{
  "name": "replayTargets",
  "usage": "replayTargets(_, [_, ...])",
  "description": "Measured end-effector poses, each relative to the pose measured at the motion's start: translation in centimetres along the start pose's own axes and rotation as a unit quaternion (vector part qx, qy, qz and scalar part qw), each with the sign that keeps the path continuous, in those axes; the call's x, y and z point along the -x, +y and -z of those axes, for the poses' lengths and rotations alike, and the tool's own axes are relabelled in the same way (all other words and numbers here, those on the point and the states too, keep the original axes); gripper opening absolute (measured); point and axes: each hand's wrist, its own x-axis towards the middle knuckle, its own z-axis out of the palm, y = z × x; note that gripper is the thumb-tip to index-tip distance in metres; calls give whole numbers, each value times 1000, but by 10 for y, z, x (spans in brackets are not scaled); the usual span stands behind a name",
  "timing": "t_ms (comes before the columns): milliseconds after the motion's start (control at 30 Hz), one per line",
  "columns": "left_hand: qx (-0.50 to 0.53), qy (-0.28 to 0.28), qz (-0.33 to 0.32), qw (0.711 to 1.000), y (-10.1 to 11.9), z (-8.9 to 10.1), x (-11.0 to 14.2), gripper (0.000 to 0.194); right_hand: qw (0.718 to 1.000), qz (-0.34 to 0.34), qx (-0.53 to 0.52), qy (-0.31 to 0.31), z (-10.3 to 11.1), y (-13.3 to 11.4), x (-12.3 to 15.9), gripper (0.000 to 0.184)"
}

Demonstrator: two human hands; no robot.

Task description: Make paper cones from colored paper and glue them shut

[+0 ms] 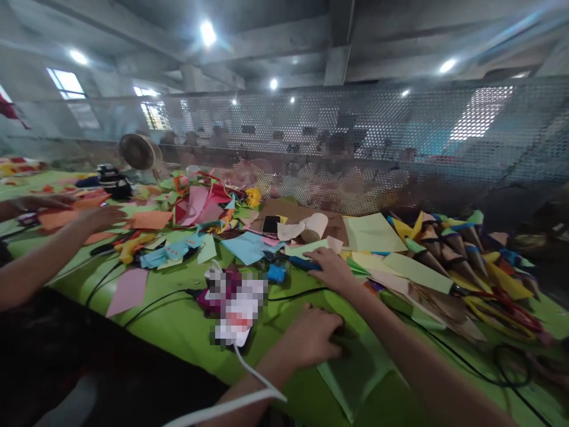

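Note:
My left hand (311,337) is low in the middle of the view, its fingers curled at the top edge of a folded green sheet of paper (355,376) on the table. Farther forward, my right hand (331,268) stretches out over the end of a blue tool (302,262) with a dark tip. Its fingers are apart and at the tool; a firm grip does not show. A small blue block (276,273) lies just left of there. My right forearm crosses above the green paper.
A power strip (242,305) with plugs and cords lies left of my hands. Paper cones (444,246) and scissors (502,314) sit at right. Coloured paper scraps (200,204) heap at the back, near a phone (271,224). A co-worker's hand (95,218) reaches in from the left.

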Motion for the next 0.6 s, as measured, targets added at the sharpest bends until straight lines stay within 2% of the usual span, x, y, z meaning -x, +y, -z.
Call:
replayTargets(133, [90,42,75,992,-2,11,4,17,998,22,-52,-36,43,4,26,29])
replayTargets(167, [111,61,95,987,-3,13,4,17,991,27,-114,-67,56,6,37,32])
replayTargets(233, [149,93,115,978,-5,15,4,15,978,-14,-178,-105,76,10,59,32])
replayTargets(300, [188,121,108,969,-8,14,4,11,977,-44,-182,-97,85,15,76,32])
replayTargets(367, [236,141,95,957,-13,11,4,12,976,-67,-192,-73,86,23,85,25])
replayTargets(433, [286,159,88,941,-18,8,3,15,962,-106,-249,-25,82,37,87,22])
replayTargets(500, [325,181,94,923,-23,7,3,19,936,-155,-310,59,76,56,82,29])
replayTargets(600, [375,206,104,898,-28,6,1,23,911,-209,-309,176,65,87,71,42])
